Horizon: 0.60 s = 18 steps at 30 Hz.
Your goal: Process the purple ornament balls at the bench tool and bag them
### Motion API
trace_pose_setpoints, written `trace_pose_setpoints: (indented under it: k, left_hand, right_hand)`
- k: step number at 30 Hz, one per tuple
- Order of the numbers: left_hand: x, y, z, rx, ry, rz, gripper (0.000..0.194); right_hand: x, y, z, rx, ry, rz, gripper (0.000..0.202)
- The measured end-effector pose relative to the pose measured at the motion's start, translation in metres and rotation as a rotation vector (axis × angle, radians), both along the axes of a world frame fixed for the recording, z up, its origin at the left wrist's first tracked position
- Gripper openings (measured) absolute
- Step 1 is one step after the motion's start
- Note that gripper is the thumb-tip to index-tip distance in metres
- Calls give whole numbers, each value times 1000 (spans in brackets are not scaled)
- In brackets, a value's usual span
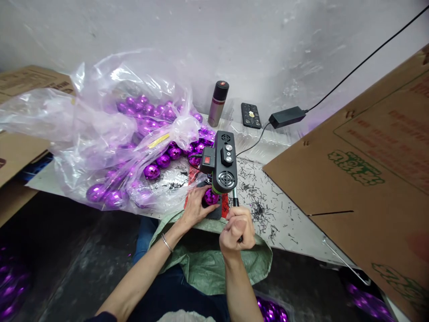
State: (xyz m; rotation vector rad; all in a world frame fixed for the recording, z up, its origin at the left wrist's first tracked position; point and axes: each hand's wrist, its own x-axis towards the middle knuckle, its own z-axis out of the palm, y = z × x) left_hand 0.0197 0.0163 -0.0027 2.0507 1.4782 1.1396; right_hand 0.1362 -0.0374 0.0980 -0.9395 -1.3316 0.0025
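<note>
My left hand (195, 206) pinches a shiny purple mirrored ball (211, 197) between thumb and fingers, under the front end of a black tabletop device (219, 154). Two round grilles, silver buttons and a red switch show on the device. Closed in a fist, my right hand (237, 230) grips the black-ended metal lever (235, 195) at its front right. The device hides the ball's upper part. A black base with red strips lies beneath. More purple balls (152, 171) lie left of the device, many inside a clear plastic bag (110, 116).
Behind the device are a spray can (218, 103), a phone (250, 115) and a black power adapter (287, 117) with its cord. Black scraps (259, 210) litter the table. A large cardboard box (362, 170) stands right. Green woven cloth (214, 264) hangs at the front edge.
</note>
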Motion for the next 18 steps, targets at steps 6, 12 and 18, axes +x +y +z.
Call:
trace_pose_setpoints:
  k: [6, 12, 18]
  left_hand:
    - [0, 0, 3, -31, 5, -3, 57]
    - [1, 0, 2, -19, -10, 5, 56]
    - [1, 0, 2, -28, 1, 5, 56]
  right_hand:
    - [2, 2, -16, 46, -52, -28, 34]
    - [2, 6, -25, 77, -49, -51, 35]
    - [2, 8, -30, 86, -46, -40, 34]
